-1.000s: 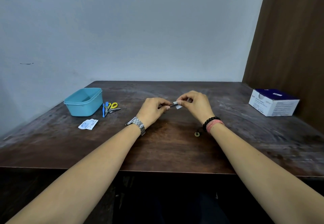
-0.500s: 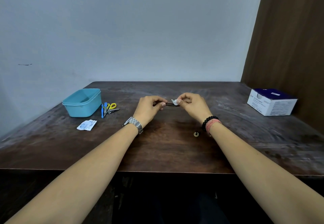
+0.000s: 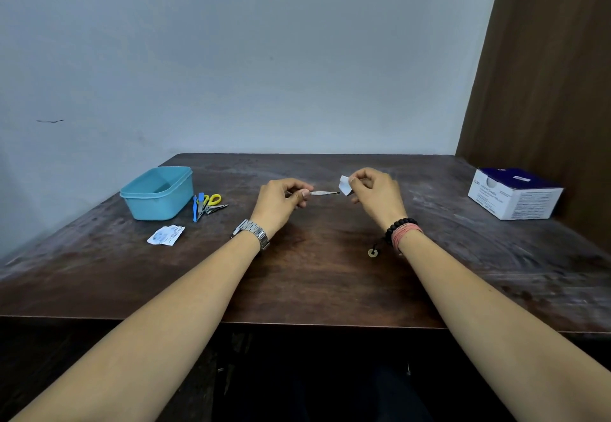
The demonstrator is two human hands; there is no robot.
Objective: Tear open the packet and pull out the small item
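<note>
My left hand point(image 3: 281, 200) pinches one end of a thin metal tool point(image 3: 324, 193), perhaps tweezers, which points right above the dark wooden table point(image 3: 314, 276). My right hand point(image 3: 375, 195) pinches a small white wipe point(image 3: 345, 185) between thumb and fingers, just beside the tool's dark tip. A metal watch sits on the left wrist; beaded and pink bracelets sit on the right wrist.
A light blue plastic tub point(image 3: 158, 191) stands at the left. Beside it lie small tools with yellow and blue handles point(image 3: 206, 205) and a torn white sachet point(image 3: 165, 234). A white and blue box point(image 3: 515, 193) sits at the right by a brown panel.
My hands have drawn apart. The white wipe has slid off along the tool toward its tip and now sits just clear of it, exposing most of the metal shaft.
</note>
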